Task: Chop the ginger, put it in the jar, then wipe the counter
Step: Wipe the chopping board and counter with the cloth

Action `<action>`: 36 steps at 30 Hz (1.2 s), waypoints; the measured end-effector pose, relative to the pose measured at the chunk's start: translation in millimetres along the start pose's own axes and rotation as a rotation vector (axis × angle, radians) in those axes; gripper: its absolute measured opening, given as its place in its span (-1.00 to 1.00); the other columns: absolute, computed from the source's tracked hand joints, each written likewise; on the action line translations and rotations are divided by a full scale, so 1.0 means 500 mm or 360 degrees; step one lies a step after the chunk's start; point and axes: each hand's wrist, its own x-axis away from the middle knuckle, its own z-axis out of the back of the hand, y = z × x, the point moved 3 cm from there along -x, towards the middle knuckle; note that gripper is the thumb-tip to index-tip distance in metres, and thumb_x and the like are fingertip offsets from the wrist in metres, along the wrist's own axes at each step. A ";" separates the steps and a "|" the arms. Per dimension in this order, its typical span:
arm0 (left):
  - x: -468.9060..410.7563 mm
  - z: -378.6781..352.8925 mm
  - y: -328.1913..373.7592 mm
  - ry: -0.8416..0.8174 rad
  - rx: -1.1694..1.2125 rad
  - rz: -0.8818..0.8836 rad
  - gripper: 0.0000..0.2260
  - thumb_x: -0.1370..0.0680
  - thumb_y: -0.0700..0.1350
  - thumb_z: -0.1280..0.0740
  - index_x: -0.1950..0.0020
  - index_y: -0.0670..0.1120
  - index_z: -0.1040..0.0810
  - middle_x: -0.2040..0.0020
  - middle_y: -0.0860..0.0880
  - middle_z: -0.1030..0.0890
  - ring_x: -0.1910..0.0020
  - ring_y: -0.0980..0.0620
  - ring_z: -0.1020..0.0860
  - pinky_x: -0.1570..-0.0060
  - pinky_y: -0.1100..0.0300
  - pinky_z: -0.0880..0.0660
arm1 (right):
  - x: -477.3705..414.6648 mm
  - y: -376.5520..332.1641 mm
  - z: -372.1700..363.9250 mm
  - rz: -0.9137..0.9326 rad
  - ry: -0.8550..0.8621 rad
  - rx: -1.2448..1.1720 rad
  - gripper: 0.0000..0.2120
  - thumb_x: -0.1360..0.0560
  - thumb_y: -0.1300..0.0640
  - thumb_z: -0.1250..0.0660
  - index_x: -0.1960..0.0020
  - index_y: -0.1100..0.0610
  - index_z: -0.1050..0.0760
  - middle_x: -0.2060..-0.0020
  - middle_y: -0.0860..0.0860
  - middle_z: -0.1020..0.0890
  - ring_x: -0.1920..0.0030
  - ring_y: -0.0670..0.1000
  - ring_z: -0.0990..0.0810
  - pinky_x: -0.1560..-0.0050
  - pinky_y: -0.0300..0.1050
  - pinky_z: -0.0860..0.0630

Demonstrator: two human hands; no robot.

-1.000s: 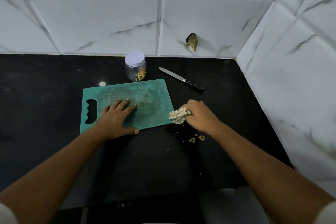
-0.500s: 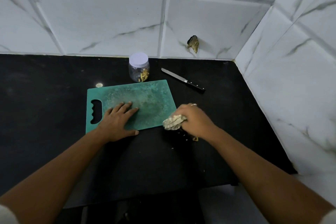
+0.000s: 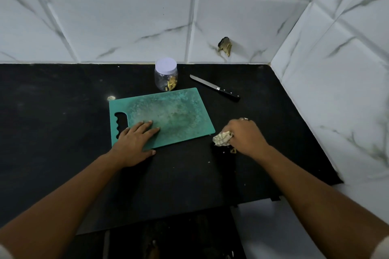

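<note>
We see broad bare counter [image 3: 52, 115] toward its left edge and along the near edge. At the back edge the jar [image 3: 166, 74] and knife [image 3: 214, 88] stand just behind the cutting board [image 3: 168, 115], which fills the middle. Toward the right edge, bare counter runs along the wall [image 3: 336, 90].

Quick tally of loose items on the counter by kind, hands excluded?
Jar: 1
Knife: 1
Cutting board: 1
Cloth, in right hand: 1
Total: 4, not counting small ginger scraps.
</note>
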 end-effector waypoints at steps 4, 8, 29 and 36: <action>0.005 -0.005 -0.015 -0.0030 0.0062 -0.0038 -0.27 -0.59 0.15 -0.36 -0.67 0.18 -0.04 -0.69 0.03 0.01 -0.66 -0.04 0.07 -0.57 -0.25 -0.13 | 0.012 -0.170 0.004 0.0482 0.0000 -0.0179 -0.68 -0.43 0.14 -0.37 -0.08 -0.16 -0.71 0.02 -0.08 -0.70 0.00 0.05 -0.61 -0.06 -0.01 -0.50; 0.012 0.003 -0.027 -0.0034 0.0128 -0.0073 -0.32 -0.60 0.06 -0.38 -0.65 0.14 -0.15 -0.67 0.02 -0.08 -0.65 -0.04 -0.02 -0.56 -0.19 -0.19 | 0.042 -0.301 -0.059 0.0729 -0.0139 -0.0200 -0.64 -0.49 0.22 -0.43 -0.24 -0.05 -0.67 -0.23 -0.03 -0.63 -0.29 0.07 -0.49 -0.29 0.04 -0.36; 0.109 0.053 -0.114 0.0316 0.1319 0.0268 -0.59 -0.65 -0.40 -0.19 -0.31 0.01 -0.59 -0.31 -0.01 -0.60 -0.30 0.04 -0.55 -0.37 0.08 -0.46 | 0.023 -0.413 -0.034 0.0826 -0.0061 -0.0390 -0.70 -0.44 0.27 -0.41 -0.06 -0.04 -0.72 0.02 -0.08 -0.67 -0.10 0.03 -0.55 -0.19 0.01 -0.43; 0.171 0.065 -0.183 0.0497 0.1791 0.0541 -0.66 -0.66 -0.41 -0.16 -0.27 -0.09 -0.58 -0.19 -0.04 -0.65 -0.16 0.02 -0.63 0.10 0.34 -0.57 | 0.000 -0.488 -0.042 0.0906 0.0155 -0.0541 -0.61 -0.40 0.32 -0.41 -0.11 -0.04 -0.72 0.02 -0.09 -0.64 -0.05 0.01 -0.54 -0.16 -0.06 -0.40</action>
